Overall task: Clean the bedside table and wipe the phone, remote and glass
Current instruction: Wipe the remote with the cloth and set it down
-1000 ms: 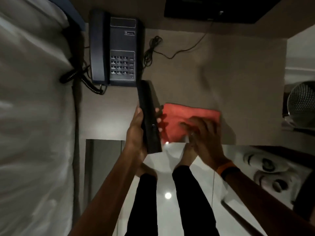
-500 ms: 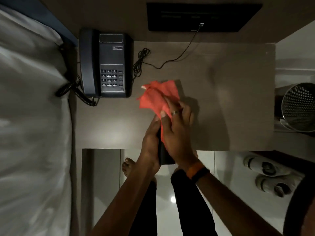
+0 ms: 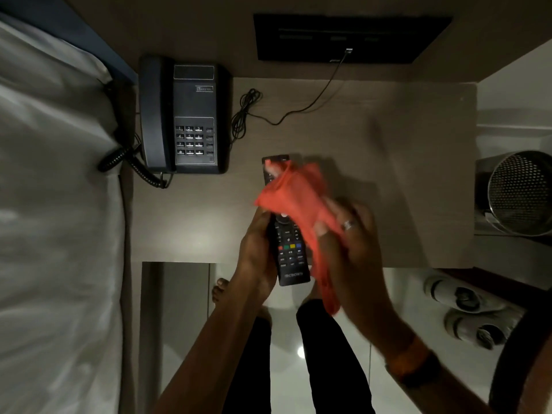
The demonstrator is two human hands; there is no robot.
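Observation:
My left hand [image 3: 257, 249] grips a black remote [image 3: 291, 258] along its left side, buttons facing up, over the front edge of the brown bedside table [image 3: 388, 180]. My right hand [image 3: 349, 246] clutches a bunched red cloth [image 3: 294, 198], which lies across the upper half of the remote; only the remote's top tip shows beyond it. A dark corded phone [image 3: 185, 118] sits at the table's back left, its handset on the cradle. No glass is in view.
A bed with grey sheets [image 3: 53, 219] runs along the left. A thin black cable [image 3: 298, 109] trails from a dark wall panel [image 3: 349, 37] across the table. A perforated metal bin [image 3: 519, 192] and white shoes [image 3: 466, 312] stand at the right.
The remote has turned face up in my left hand. My right hand lifted the red cloth from the table and now drags it over the remote's upper half.

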